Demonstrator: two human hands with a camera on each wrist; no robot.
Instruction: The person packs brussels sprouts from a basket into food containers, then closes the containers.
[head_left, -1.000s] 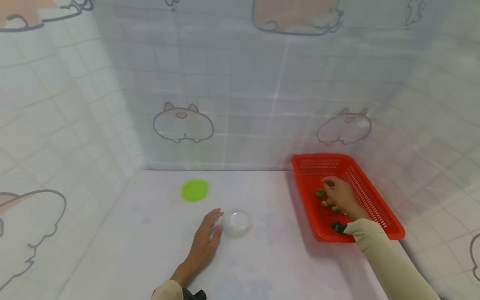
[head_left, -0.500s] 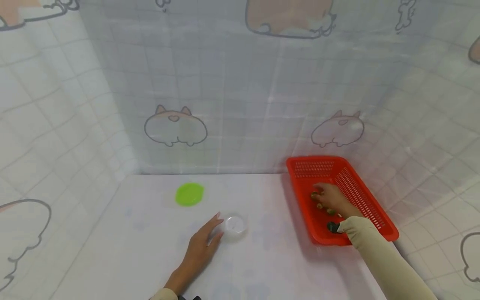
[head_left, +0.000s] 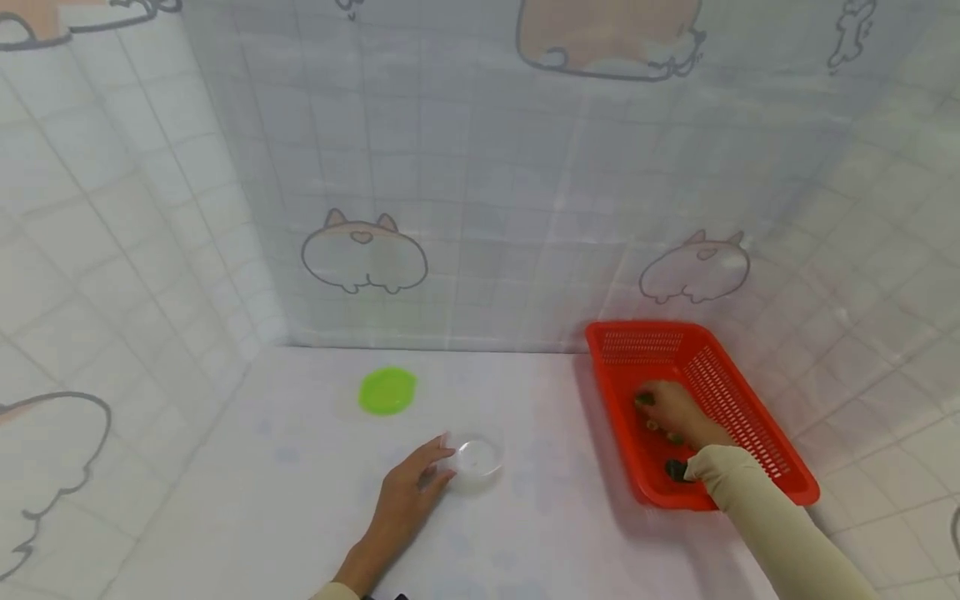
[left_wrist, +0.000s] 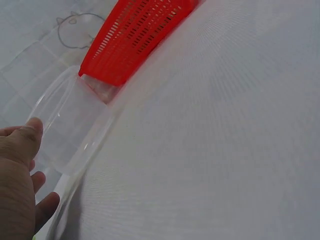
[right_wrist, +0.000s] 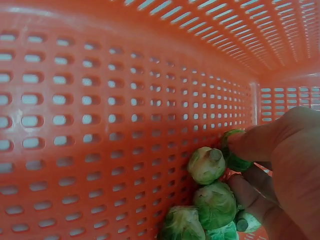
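My right hand (head_left: pixel 673 408) reaches into the red plastic basket (head_left: pixel 618 446). Its thumb and fingers pinch a green Brussels sprout (right_wrist: pixel 235 150) near the basket's perforated wall. Several more Brussels sprouts (right_wrist: pixel 215 202) lie beside and below the fingers, partly covered by them. On the white table, my left hand (head_left: pixel 408 492) holds a clear plastic cup (head_left: pixel 478 458) by its left side. In the left wrist view, a digit lies at the rim of the cup (left_wrist: pixel 75 125), and other fingertips sit lower by its wall.
A bright green round lid (head_left: pixel 387 391) lies flat on the table, behind and left of the cup. The basket stands at the table's right side, near the sheet. Patterned white sheeting (head_left: pixel 480 167) closes in the back and both sides.
The right hand has lowered among the sprouts and its fingers have closed on one. The left fingers have drawn in against the cup. The head view has shifted slightly.
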